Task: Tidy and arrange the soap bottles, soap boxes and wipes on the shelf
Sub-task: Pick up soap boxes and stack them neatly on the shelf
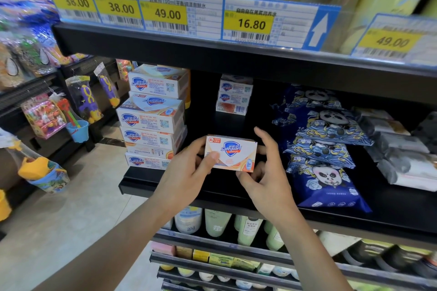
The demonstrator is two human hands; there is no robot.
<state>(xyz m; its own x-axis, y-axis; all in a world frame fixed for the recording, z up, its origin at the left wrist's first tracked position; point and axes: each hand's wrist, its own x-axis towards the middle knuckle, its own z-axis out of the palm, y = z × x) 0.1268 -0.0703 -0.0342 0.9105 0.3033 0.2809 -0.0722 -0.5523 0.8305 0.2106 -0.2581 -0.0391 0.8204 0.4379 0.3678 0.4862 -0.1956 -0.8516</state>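
Observation:
A white and orange Safeguard soap box (233,153) is held just above the black shelf (212,192), between both hands. My left hand (186,172) grips its left end, thumb on the front face. My right hand (267,172) pinches its right end and lower corner. A tall stack of soap boxes (152,116) stands at the shelf's left end. A short stack of three soap boxes (234,95) sits farther back. Blue panda wipes packs (324,149) lie overlapped to the right, with grey wipes packs (399,149) beyond them.
Price tags (165,13) line the upper shelf edge overhead. Bottles (217,222) stand on the shelf below, with small boxes (212,258) on lower shelves. Toys and buckets (75,111) hang on a rack to the left, above a tiled floor (71,231).

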